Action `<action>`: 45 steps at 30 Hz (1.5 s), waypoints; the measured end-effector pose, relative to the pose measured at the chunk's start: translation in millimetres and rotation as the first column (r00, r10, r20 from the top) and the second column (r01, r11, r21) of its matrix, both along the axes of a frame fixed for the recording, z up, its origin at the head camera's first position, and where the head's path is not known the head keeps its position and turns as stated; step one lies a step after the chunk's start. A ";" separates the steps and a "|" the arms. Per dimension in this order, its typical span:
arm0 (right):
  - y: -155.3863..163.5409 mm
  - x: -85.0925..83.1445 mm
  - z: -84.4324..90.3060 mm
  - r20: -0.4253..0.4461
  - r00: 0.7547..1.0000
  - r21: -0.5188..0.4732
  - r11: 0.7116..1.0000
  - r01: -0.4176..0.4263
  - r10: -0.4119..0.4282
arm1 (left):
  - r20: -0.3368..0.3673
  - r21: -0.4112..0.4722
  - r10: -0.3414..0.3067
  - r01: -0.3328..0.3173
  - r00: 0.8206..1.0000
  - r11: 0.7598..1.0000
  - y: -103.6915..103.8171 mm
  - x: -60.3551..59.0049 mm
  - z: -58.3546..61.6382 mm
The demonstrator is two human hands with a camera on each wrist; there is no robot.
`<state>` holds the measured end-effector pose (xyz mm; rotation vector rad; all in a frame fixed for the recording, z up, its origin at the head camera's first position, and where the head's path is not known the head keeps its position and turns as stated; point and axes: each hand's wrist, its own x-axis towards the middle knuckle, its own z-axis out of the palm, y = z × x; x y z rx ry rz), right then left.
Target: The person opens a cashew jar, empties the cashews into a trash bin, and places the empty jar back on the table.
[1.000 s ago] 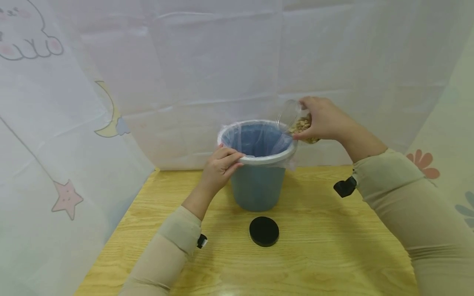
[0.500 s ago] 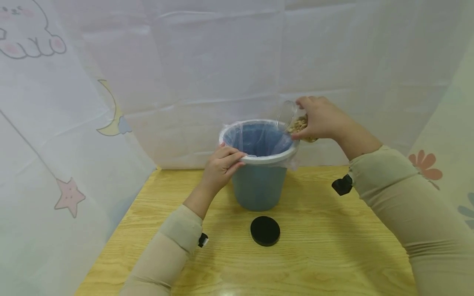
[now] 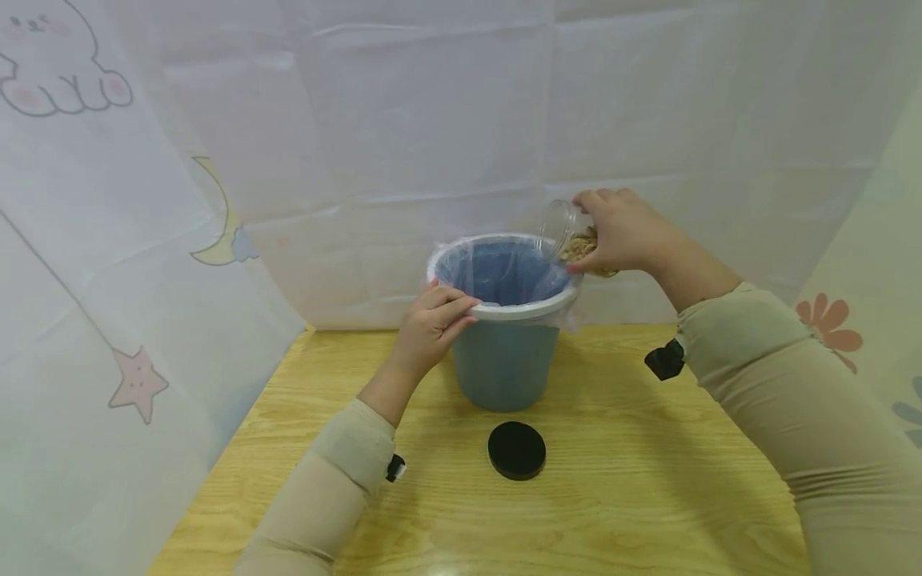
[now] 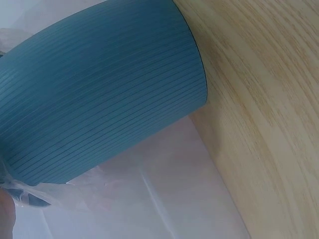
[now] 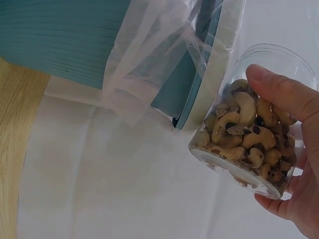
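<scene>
Right wrist view alone: cashews inside clear jar (image 5: 251, 134), liner bag (image 5: 149, 64) draped over bin (image 3: 504, 320) rim. Head view: right hand (image 3: 627, 232) gripping tilted jar above rim, fingers curled round it; left hand (image 3: 432, 324) fingers curled over near rim. Black lid (image 3: 516, 450) flat on bench (image 3: 634, 480).

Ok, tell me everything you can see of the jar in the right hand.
The jar is clear, round and looks like plastic, lidless, partly filled with cashew-like nuts. The right hand grips it, tilted on its side with its open mouth toward the blue bin, by the far right of the rim. Its wall lies against or just short of the white rim; I cannot tell which.
</scene>
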<state>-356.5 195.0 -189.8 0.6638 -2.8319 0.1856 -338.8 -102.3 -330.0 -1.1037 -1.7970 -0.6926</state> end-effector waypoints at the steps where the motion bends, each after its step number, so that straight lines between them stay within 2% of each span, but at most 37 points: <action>1: -0.5 -0.2 0.2 0.000 1.000 0.009 1.000 0.002 -0.002 | -0.001 0.001 -0.001 0.001 1.000 1.000 0.0 0.0 -0.1; 16: -8.8 1.1 -0.2 -0.052 0.999 0.101 0.995 0.002 0.003 | 0.006 0.001 0.005 -0.005 1.000 1.000 1.3 -0.4 -1.4; 28: -7.6 -1.4 -0.9 -0.048 0.998 0.078 0.996 -0.040 0.044 | 0.003 0.002 0.002 -0.002 1.000 1.000 1.7 -2.5 -1.8; 35: -6.7 -0.4 1.9 -0.029 0.999 0.089 0.995 -0.034 0.037 | -0.005 -0.010 0.011 -0.011 1.000 1.000 4.0 -2.1 -3.6; 45: -8.3 0.5 4.3 -0.049 0.998 0.105 0.994 -0.034 0.039 | -0.015 0.000 0.006 -0.006 1.000 1.000 4.2 -2.1 1.7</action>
